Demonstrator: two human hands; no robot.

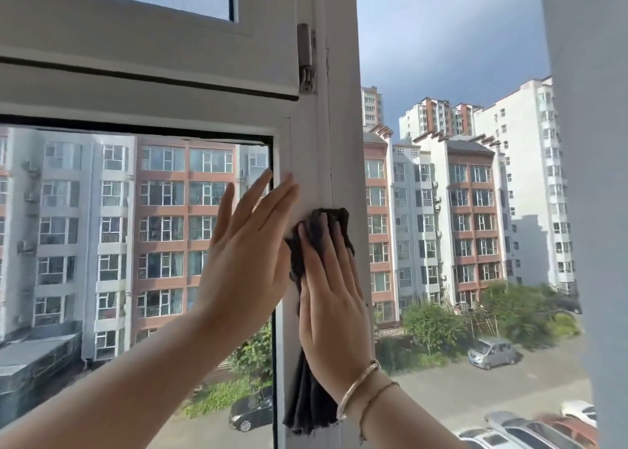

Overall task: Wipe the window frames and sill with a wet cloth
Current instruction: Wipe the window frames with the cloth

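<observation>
A dark grey cloth (307,401) lies against the white vertical window frame post (336,136) in the middle of the view. My right hand (331,299), with two bracelets on its wrist, presses flat on the cloth with straight fingers. The cloth's lower end hangs below my palm. Just left of it, my left hand (246,248) rests flat with straight fingers against the frame edge and the glass pane (136,227). The sill is out of view.
A horizontal white frame bar (142,81) with a black seal runs across the upper left. A metal hinge (306,57) sits on the post above my hands. Right of the post the window is open to the outside. A white wall edge (591,210) bounds the right.
</observation>
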